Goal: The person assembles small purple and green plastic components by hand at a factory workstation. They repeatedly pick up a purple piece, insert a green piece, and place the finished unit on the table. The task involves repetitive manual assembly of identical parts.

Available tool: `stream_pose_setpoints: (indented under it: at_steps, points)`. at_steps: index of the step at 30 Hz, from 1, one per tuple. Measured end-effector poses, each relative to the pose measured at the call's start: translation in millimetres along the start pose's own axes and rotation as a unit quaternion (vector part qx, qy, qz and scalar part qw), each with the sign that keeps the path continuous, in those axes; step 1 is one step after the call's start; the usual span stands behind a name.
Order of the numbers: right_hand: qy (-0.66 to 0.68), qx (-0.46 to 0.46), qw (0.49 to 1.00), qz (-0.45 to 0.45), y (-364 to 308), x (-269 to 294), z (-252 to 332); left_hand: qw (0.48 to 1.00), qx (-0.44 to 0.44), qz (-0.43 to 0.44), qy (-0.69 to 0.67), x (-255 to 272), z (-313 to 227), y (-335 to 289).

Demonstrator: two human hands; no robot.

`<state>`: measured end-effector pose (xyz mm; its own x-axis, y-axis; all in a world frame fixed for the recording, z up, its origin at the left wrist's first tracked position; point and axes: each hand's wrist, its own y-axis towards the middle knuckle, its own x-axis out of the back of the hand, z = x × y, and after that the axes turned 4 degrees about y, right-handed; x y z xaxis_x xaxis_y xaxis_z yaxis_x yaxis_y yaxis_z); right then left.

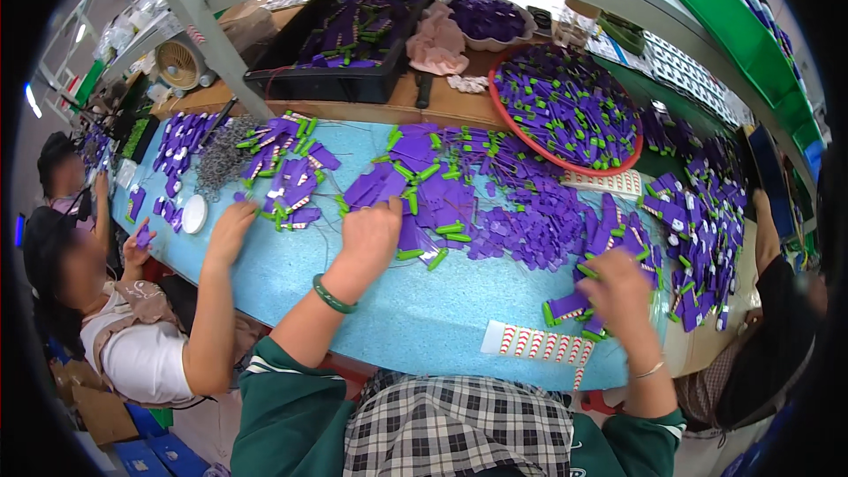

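Observation:
My left hand [371, 231] is closed over a heap of flat purple pieces with green ends [415, 181] in the middle of the table. Its fingertips point away from me, so whatever they grip is hidden. On the right, my right hand [620, 283] bends its fingers down over a second group of purple pieces with green ends [567, 306]. Its fingers look closed and slightly blurred, and I cannot make out what is in them. Just in front of that hand lies a white sticker sheet [541, 343] with rows of red and yellow curved marks. Small loose purple pieces [539, 230] spread between my hands.
A red round basket [638, 159] full of purple and green pieces stands at the back, beside a black crate [331, 87]. A shelf post [208, 31] rises at the back left. Co-workers sit left and right; one's hand [231, 225] reaches onto the blue tabletop [283, 278].

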<state>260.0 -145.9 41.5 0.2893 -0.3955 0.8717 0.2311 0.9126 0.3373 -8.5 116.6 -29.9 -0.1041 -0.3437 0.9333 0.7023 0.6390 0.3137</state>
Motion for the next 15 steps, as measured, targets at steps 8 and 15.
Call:
stream_pose_setpoints:
  at_steps: [8, 15]
  points:
    - [0.033, 0.043, 0.988, 0.142, -43, -74, 59, 0.853, 0.072, -0.046, -0.514, 87, 9, -17]
    - [0.104, 0.052, 0.988, 0.100, -29, -101, 73, 0.360, 0.065, 0.138, -0.921, 79, -49, -52]
